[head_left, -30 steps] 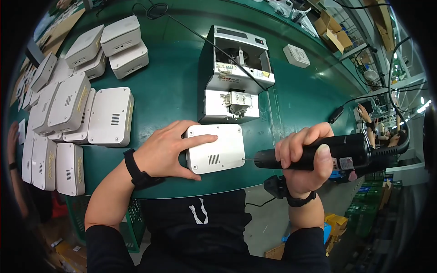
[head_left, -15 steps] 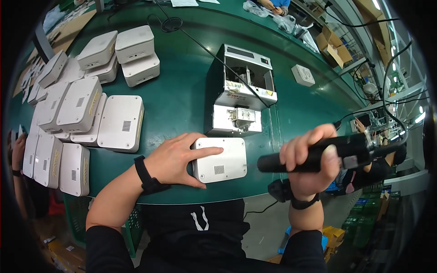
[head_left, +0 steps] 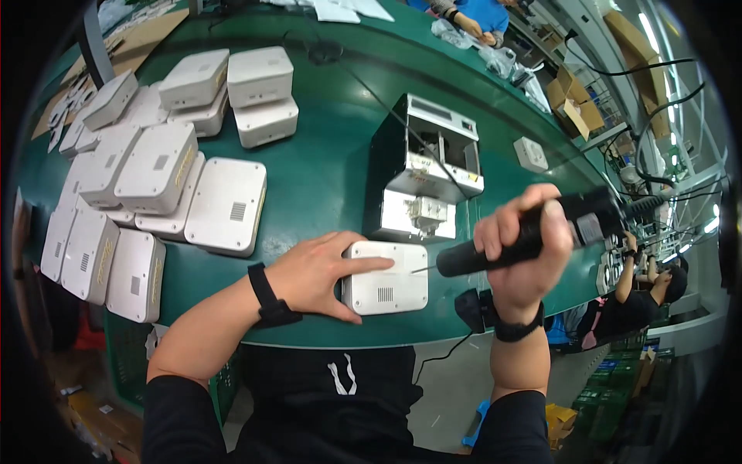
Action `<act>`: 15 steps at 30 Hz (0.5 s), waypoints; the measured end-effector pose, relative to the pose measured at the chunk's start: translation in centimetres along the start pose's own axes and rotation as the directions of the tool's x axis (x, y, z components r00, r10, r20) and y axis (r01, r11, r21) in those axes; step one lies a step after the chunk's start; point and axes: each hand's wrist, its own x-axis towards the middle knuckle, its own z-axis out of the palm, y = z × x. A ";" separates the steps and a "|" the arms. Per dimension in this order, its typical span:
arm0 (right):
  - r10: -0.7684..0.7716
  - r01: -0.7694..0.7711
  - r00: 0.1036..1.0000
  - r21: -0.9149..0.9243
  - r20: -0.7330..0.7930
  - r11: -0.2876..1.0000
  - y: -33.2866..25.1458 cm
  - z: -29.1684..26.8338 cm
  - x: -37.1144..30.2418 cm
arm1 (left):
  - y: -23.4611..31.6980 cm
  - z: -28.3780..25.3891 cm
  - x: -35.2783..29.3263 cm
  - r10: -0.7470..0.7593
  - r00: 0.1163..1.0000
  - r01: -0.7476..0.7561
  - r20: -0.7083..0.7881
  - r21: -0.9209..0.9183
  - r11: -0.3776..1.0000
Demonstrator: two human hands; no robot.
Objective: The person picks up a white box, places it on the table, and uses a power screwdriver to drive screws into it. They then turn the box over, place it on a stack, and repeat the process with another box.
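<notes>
A white plastic device case [head_left: 406, 290] with rounded corners, corner screw holes and a slotted vent lies flat near the table's front edge. My left hand [head_left: 321, 274] grips its left end, thumb at the near side and index finger stretched across the top. In my right hand [head_left: 533, 240] is a black electric screwdriver [head_left: 495, 251], tilted, its thin bit pointing left. The bit's tip appears over the right part of the case; whether it touches cannot be told. Just behind the case stands a screw feeder [head_left: 425, 166], a black-and-silver box with an open top.
Many similar white cases [head_left: 228, 205] are stacked at the left on the green table [head_left: 321, 182]. A small white box [head_left: 531, 155] sits at the right. A dark cable crosses above the screw feeder. Across the table, another person's hands [head_left: 475, 29] are near plastic bags.
The view has shifted, so the table's things appear further right. The screwdriver has tilted more, and its bit has come left over the case. My left hand keeps its hold.
</notes>
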 end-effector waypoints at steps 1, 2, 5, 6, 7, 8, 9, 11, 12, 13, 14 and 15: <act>0.024 -0.026 1.000 0.063 0.020 0.998 -0.6 0.1 -1.2 | 0.0 -0.2 0.1 0.003 1.000 -0.003 -0.001 -0.001 1.000; 0.043 -0.043 0.999 0.059 0.013 0.997 -1.0 0.2 -2.1 | 0.1 -0.3 0.1 0.006 1.000 -0.006 -0.002 -0.001 1.000; 0.005 -0.010 0.990 0.031 0.144 0.999 -1.5 0.8 -3.9 | -0.3 0.0 0.1 0.002 1.000 -0.002 0.004 0.000 1.000; 0.006 -0.011 0.990 0.029 0.138 1.000 -1.9 0.8 -4.3 | -0.3 0.0 0.2 0.000 1.000 0.000 0.000 0.010 1.000; 0.054 -0.058 0.990 0.029 0.129 0.998 -2.3 0.9 -4.6 | -0.3 0.0 0.2 -0.002 1.000 0.002 -0.005 0.022 1.000; 0.101 -0.105 0.987 0.029 0.122 0.994 -2.6 1.0 -5.0 | -0.2 0.1 0.3 -0.001 1.000 0.001 -0.002 0.022 1.000; 0.147 -0.151 0.982 0.031 0.116 0.988 -2.7 1.0 -5.2 | -0.1 0.1 0.3 -0.006 1.000 0.006 0.001 0.018 1.000; 0.138 -0.138 0.985 -0.010 0.106 0.990 -1.9 1.3 -5.7 | 0.1 0.2 0.3 -0.020 1.000 0.020 0.006 0.011 1.000; 0.130 -0.125 0.987 -0.052 0.097 0.991 -1.3 1.4 -6.0 | 0.2 0.2 0.3 -0.023 1.000 0.023 0.007 0.011 1.000; 0.122 -0.114 0.989 -0.094 0.088 0.989 -0.9 1.4 -6.1 | 0.3 0.2 0.3 -0.023 1.000 0.023 0.002 0.019 1.000; 0.124 -0.116 0.988 -0.093 0.090 0.989 -0.6 1.3 -6.2 | 0.3 0.2 0.3 -0.023 1.000 0.023 -0.003 0.025 0.999; 0.123 -0.117 0.989 -0.065 0.086 0.991 -0.5 1.1 -6.2 | 0.3 0.2 0.3 -0.023 1.000 0.024 -0.008 0.032 0.999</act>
